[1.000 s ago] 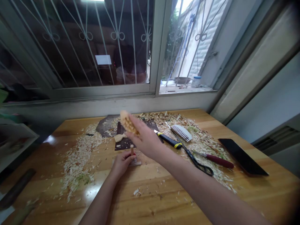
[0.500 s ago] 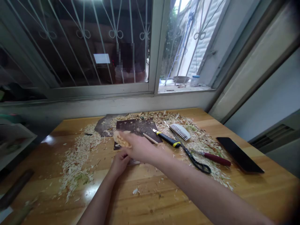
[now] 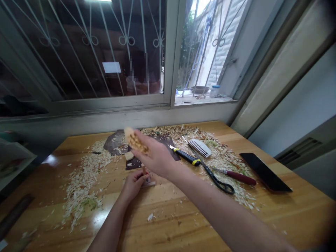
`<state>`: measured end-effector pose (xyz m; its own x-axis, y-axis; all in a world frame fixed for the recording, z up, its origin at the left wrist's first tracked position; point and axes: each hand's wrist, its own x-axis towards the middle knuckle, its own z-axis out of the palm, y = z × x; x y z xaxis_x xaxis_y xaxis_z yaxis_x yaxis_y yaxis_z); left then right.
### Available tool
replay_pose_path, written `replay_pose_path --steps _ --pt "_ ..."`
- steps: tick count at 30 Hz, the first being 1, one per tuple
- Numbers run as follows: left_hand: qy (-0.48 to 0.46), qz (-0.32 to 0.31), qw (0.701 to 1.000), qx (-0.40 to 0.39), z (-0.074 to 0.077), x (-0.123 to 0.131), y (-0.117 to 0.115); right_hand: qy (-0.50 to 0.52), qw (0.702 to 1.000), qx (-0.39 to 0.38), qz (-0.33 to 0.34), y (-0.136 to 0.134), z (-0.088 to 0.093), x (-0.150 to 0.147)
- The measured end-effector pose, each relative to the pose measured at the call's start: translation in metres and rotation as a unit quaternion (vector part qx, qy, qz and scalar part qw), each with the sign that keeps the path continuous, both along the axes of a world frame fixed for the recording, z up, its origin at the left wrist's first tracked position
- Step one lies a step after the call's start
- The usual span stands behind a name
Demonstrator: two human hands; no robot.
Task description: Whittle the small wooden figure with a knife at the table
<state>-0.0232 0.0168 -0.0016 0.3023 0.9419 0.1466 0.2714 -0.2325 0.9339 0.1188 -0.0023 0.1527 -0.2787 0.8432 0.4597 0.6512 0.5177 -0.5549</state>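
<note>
My right hand is raised over the dark mat, wrapped round a carved, pale wooden piece with a bumpy surface, blurred by motion. Below it my left hand pinches a small upright wooden stick low down. Beside those fingertips, a small flat pale piece rests on the wooden table. A light wooden block lies on the mat's left part.
Right of the mat lie a black-yellow knife, a white comb, black-handled scissors, a red-handled tool and a black slab. Wood shavings spread around; a dark bar is at left.
My right hand has lifted up from my left hand with the carved piece. The upright stick in my left fingers and the block on the mat now show.
</note>
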Motion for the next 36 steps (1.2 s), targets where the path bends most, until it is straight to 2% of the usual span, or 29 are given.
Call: replay_pose_path --steps 2,6,8,11,12,16,21,24,26,30,31,34,36 --pt "-0.003 0.012 1.000 0.000 -0.003 -0.001 0.001 0.022 0.999 0.035 -0.003 -0.004 0.000 -0.002" --pt "0.003 0.052 0.999 -0.006 -0.007 -0.002 0.004 -0.110 0.990 -0.076 0.035 -0.008 -0.004 -0.006" --pt "-0.001 0.038 0.999 -0.007 -0.006 -0.001 0.005 -0.060 0.995 -0.072 0.040 -0.006 -0.002 -0.006" --pt "-0.007 0.009 1.000 -0.004 -0.002 0.000 0.004 0.070 0.997 -0.014 0.004 -0.002 0.005 -0.004" --pt "-0.003 0.007 1.000 -0.003 -0.001 0.000 0.003 0.065 0.998 -0.025 -0.005 -0.001 0.006 -0.003" --pt "0.010 0.017 1.000 -0.005 0.001 0.001 0.000 -0.070 0.988 -0.140 0.006 0.005 0.006 0.001" --pt "0.005 0.001 1.000 -0.003 -0.001 0.000 0.001 0.061 0.997 -0.050 -0.002 0.006 -0.001 0.002" --pt "0.014 0.011 1.000 0.004 -0.002 -0.001 0.001 -0.008 0.993 -0.121 -0.003 0.004 -0.007 0.001" --pt "0.019 0.014 1.000 0.009 -0.001 -0.001 0.001 -0.013 0.991 -0.134 0.003 0.002 -0.008 0.000" --pt "0.012 0.008 1.000 0.007 -0.001 -0.001 0.001 0.105 0.994 -0.013 -0.010 -0.004 -0.005 -0.004" --pt "0.013 0.018 1.000 0.007 -0.002 -0.001 0.001 0.086 0.996 -0.015 -0.008 -0.005 -0.005 -0.006" --pt "0.015 0.054 0.998 0.015 -0.004 -0.002 0.002 -0.027 0.995 -0.087 0.029 -0.006 -0.007 -0.008" --pt "0.012 0.048 0.999 0.013 -0.005 -0.002 0.002 -0.007 0.996 -0.073 0.042 -0.005 -0.007 -0.007"
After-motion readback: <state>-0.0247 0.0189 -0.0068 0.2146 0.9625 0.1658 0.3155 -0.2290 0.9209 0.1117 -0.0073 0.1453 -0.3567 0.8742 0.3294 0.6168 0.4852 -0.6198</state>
